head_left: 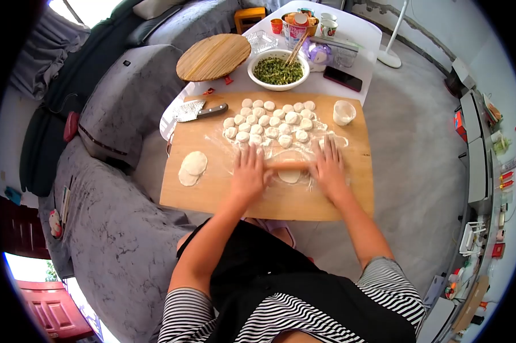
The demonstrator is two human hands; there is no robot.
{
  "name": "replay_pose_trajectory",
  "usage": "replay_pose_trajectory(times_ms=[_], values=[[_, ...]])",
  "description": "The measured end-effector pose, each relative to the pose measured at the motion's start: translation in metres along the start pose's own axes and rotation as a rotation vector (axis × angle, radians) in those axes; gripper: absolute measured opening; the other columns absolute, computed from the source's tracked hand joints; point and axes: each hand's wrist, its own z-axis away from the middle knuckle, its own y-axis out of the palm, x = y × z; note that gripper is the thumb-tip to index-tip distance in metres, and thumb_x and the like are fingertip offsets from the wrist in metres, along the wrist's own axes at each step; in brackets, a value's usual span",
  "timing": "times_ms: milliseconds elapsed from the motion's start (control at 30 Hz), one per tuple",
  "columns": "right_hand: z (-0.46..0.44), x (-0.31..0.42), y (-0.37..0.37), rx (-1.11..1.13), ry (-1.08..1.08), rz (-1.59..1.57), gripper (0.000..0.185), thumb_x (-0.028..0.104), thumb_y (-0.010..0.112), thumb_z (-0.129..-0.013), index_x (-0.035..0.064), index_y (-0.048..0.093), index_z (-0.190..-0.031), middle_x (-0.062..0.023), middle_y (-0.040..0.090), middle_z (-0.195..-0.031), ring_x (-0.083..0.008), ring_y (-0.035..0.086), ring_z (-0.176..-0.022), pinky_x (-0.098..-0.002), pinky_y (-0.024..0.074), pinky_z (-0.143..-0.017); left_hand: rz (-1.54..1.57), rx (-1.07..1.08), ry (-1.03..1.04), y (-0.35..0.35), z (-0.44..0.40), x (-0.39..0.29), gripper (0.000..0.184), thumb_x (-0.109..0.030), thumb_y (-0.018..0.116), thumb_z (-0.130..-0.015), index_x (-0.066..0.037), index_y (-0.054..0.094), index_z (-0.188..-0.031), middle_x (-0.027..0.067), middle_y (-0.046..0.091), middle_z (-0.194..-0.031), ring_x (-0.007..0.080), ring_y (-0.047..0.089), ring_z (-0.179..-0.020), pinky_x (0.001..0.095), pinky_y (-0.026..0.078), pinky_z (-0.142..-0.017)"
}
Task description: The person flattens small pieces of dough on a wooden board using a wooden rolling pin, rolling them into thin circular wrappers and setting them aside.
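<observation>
A wooden rolling pin [286, 165] lies across a flat disc of dough [289, 176] on the floured wooden board [224, 200]. My left hand [249, 174] presses on the pin's left end, fingers stretched forward and flat rather than wrapped round it. Over the right end rests my right hand [328, 170], its fingers likewise extended and spread. Beyond both hands sit several small floured dough pieces [285, 140]. Rolled wrappers [193, 166] lie overlapping to the left. A cleaver [198, 111] is at the board's far left, and a clear cup of flour [344, 112] at its far right.
Behind the board, a white bowl of chopped green filling [278, 71] holds chopsticks [296, 50]. Nearby are a round slatted tray [213, 57], a phone [342, 79] and several cups on the white table [364, 34]. A covered sofa [109, 240] stands at left.
</observation>
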Motion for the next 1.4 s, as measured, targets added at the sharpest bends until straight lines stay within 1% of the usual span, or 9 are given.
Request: replay_pose_trajectory(times_ms=[133,267,333,500,667,800,967,1200,1400], values=[[0.04,0.015,-0.021,0.036,-0.102,0.024,0.075,0.042,0.058,-0.094,0.0044,0.03,-0.153,-0.0245,0.024,-0.159,-0.037,0.019,-0.149,-0.0537,0.0164,-0.119,0.08,0.05,0.072,-0.001,0.036,-0.018,0.076,-0.046,0.054,-0.094,0.006,0.035,-0.147,0.0302,0.027,-0.156,0.0447,0.022,-0.146,0.0549,0.014,-0.12],[-0.017,0.021,-0.021,0.014,-0.083,0.063,0.07,0.039,0.054,-0.097,0.0027,0.032,-0.152,-0.0209,0.024,-0.16,-0.0366,0.019,-0.149,-0.0522,0.0157,-0.12,0.089,-0.038,-0.133,0.011,-0.021,-0.009,0.071,-0.044,0.049,-0.097,0.004,0.035,-0.148,0.0301,0.023,-0.157,0.0444,0.02,-0.147,0.054,0.016,-0.119],[-0.021,0.013,-0.003,-0.066,-0.075,0.063,0.071,0.041,0.055,-0.096,0.0024,0.033,-0.151,-0.026,0.027,-0.157,-0.0373,0.022,-0.148,-0.0539,0.017,-0.119,0.074,-0.011,-0.147,0.004,-0.035,-0.003,0.069,-0.044,0.047,-0.098,0.002,0.036,-0.148,0.0301,0.023,-0.157,0.0443,0.021,-0.147,0.0536,0.017,-0.119],[0.032,0.014,-0.005,-0.028,-0.134,0.053,0.075,0.045,0.056,-0.094,-0.001,0.035,-0.149,-0.027,0.03,-0.155,-0.0407,0.026,-0.145,-0.0531,0.019,-0.118,0.029,0.128,0.028,-0.008,0.04,-0.002,0.076,-0.049,0.051,-0.096,0.002,0.035,-0.149,0.0278,0.022,-0.158,0.0413,0.017,-0.149,0.0534,0.013,-0.12],[-0.013,0.019,-0.006,-0.058,-0.049,0.05,0.071,0.043,0.057,-0.094,-0.001,0.038,-0.147,-0.0255,0.032,-0.154,-0.0373,0.029,-0.145,-0.0509,0.0211,-0.118,0.078,0.016,-0.095,-0.003,-0.003,0.001,0.074,-0.049,0.049,-0.097,0.003,0.036,-0.148,0.028,0.024,-0.158,0.0412,0.018,-0.149,0.0519,0.013,-0.121],[0.045,0.019,-0.012,0.01,-0.119,0.035,0.066,0.039,0.054,-0.097,-0.0018,0.038,-0.147,-0.0233,0.033,-0.155,-0.0361,0.029,-0.145,-0.0483,0.0211,-0.119,0.022,0.236,0.009,-0.013,0.024,0.0,0.076,-0.048,0.049,-0.097,0.003,0.031,-0.15,0.029,0.023,-0.158,0.0415,0.019,-0.148,0.0529,0.013,-0.12],[0.015,0.026,-0.015,-0.006,-0.105,0.024,0.064,0.034,0.053,-0.098,-0.0021,0.036,-0.148,-0.0236,0.032,-0.155,-0.0359,0.028,-0.145,-0.0477,0.0211,-0.119,0.065,0.018,-0.036,0.001,0.009,-0.002,0.077,-0.05,0.051,-0.096,0.004,0.035,-0.147,0.0288,0.028,-0.156,0.0417,0.021,-0.148,0.0532,0.013,-0.12],[0.044,0.021,-0.018,0.006,-0.154,-0.004,0.062,0.031,0.059,-0.094,0.0022,0.041,-0.146,-0.0212,0.036,-0.154,-0.0352,0.03,-0.145,-0.0498,0.0244,-0.117,0.045,0.118,0.049,0.0,0.044,0.006,0.075,-0.049,0.05,-0.096,0.002,0.036,-0.149,0.0279,0.025,-0.157,0.0401,0.019,-0.149,0.0534,0.011,-0.121],[0.038,0.024,-0.031,0.009,-0.122,-0.113,0.037,0.009,0.068,-0.079,0.0053,0.065,-0.115,-0.0152,0.057,-0.127,-0.0335,0.048,-0.124,-0.0457,0.041,-0.102,0.086,0.135,0.029,-0.004,0.024,-0.005,0.071,-0.044,0.052,-0.096,0.002,0.037,-0.148,0.0256,0.027,-0.157,0.0373,0.019,-0.15,0.0569,0.01,-0.12]])
